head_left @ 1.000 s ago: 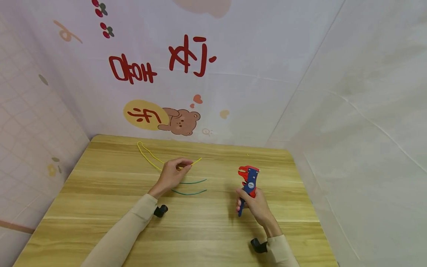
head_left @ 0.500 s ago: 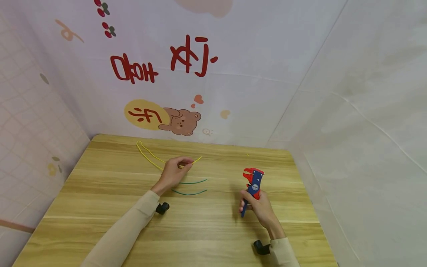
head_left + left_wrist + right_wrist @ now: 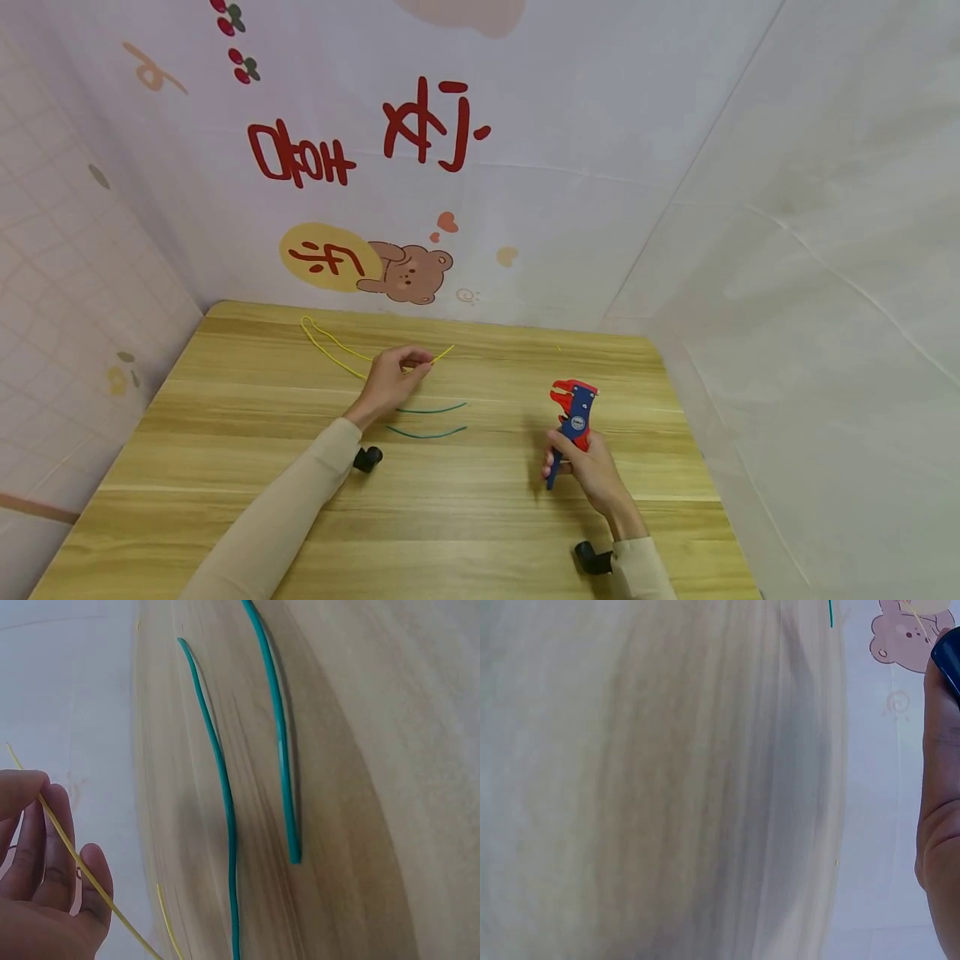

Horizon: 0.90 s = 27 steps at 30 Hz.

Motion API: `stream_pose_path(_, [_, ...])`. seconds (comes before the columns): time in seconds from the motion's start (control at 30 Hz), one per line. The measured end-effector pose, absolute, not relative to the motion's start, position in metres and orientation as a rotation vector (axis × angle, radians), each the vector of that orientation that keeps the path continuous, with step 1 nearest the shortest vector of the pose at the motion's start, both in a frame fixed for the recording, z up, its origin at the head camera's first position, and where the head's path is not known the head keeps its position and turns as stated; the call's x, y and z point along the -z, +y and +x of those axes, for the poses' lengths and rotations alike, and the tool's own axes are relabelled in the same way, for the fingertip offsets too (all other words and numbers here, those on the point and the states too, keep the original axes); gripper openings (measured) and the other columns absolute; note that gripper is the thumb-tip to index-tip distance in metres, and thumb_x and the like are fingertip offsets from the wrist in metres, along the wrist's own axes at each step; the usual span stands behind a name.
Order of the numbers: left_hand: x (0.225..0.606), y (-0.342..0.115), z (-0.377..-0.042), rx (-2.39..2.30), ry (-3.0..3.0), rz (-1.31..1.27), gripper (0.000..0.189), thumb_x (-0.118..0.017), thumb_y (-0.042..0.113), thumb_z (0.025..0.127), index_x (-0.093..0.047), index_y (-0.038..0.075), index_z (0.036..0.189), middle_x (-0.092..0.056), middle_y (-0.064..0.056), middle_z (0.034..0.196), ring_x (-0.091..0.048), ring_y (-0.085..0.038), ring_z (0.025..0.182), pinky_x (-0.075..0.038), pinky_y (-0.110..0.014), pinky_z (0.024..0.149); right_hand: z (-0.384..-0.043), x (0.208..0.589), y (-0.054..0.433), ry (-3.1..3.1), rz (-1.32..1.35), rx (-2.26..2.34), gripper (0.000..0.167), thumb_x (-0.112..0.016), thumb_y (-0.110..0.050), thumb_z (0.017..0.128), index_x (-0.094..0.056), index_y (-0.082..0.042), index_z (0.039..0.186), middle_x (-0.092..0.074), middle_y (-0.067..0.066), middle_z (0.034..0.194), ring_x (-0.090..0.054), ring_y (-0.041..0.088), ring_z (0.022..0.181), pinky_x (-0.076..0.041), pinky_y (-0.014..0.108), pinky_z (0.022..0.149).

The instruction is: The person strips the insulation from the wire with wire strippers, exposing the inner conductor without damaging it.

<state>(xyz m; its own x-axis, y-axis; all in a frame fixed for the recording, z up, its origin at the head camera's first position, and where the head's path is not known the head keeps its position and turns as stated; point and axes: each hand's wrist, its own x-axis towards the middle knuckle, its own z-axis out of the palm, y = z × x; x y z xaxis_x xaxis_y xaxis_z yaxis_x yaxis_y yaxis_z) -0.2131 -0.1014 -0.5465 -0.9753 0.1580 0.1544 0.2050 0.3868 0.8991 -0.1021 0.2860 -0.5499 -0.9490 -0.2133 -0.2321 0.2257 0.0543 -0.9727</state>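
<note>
Between thumb and fingertips my left hand (image 3: 392,379) pinches a yellow wire (image 3: 444,353) near one end, and a short tip sticks out to the right. The rest of that wire (image 3: 94,881) crosses the fingers in the left wrist view and loops over the back left of the table. At the right, my right hand (image 3: 590,468) grips a red and blue wire stripper (image 3: 578,412) by its handles, its red jaws apart and pointing left with nothing between them. Two green wires (image 3: 427,436) lie in front of my left hand. Only a dark blue handle end (image 3: 949,660) shows in the right wrist view.
A tiny yellow scrap (image 3: 558,348) lies near the back edge of the wooden table (image 3: 450,517). A printed cloth (image 3: 555,167) hangs behind the table, with more cloth at both sides.
My right hand has moved slightly right and toward me with the wire stripper. My left hand, still pinching the yellow wire, has risen a little in the head view, and the loop has shifted left.
</note>
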Motion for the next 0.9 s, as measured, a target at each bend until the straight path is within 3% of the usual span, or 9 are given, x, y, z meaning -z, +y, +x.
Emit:
stream_pose_path(0.13, [0.546, -0.1, -0.216, 1.668, -2.598, -0.338, 0.017, -0.073, 0.006, 0.11, -0.081, 0.003, 0.125, -0.083, -0.017, 0.12, -0.079, -0.034, 0.112, -0.065, -0.039, 0.095, -0.102, 0.552, 0.288, 2.017, -0.004, 1.964, 0.058, -0.065, -0.032, 0.117, -0.044, 0.018, 0.136, -0.071, 0.004, 0.086, -0.078, 0.02, 0.075, -0.072, 0.044, 0.08])
stream_pose_path(0.4, [0.549, -0.096, -0.223, 1.67, -2.625, -0.341, 0.019, -0.072, 0.005, 0.11, -0.081, 0.001, 0.126, -0.083, -0.019, 0.121, -0.078, -0.037, 0.114, -0.064, -0.052, 0.1, -0.102, 0.553, 0.29, 2.011, -0.017, 1.965, 0.056, -0.064, -0.031, 0.118, -0.045, 0.018, 0.134, -0.071, 0.005, 0.086, -0.078, 0.02, 0.075, -0.072, 0.045, 0.08])
stream_pose_path(0.9, [0.558, -0.093, -0.235, 1.694, -2.643, -0.337, 0.019, -0.072, 0.002, 0.109, -0.081, 0.001, 0.126, -0.083, -0.02, 0.123, -0.078, -0.039, 0.117, -0.063, -0.054, 0.104, -0.101, 0.553, 0.29, 2.001, -0.019, 1.97, 0.042, -0.065, -0.031, 0.117, -0.053, 0.008, 0.129, -0.072, 0.004, 0.085, -0.078, 0.02, 0.074, -0.071, 0.046, 0.079])
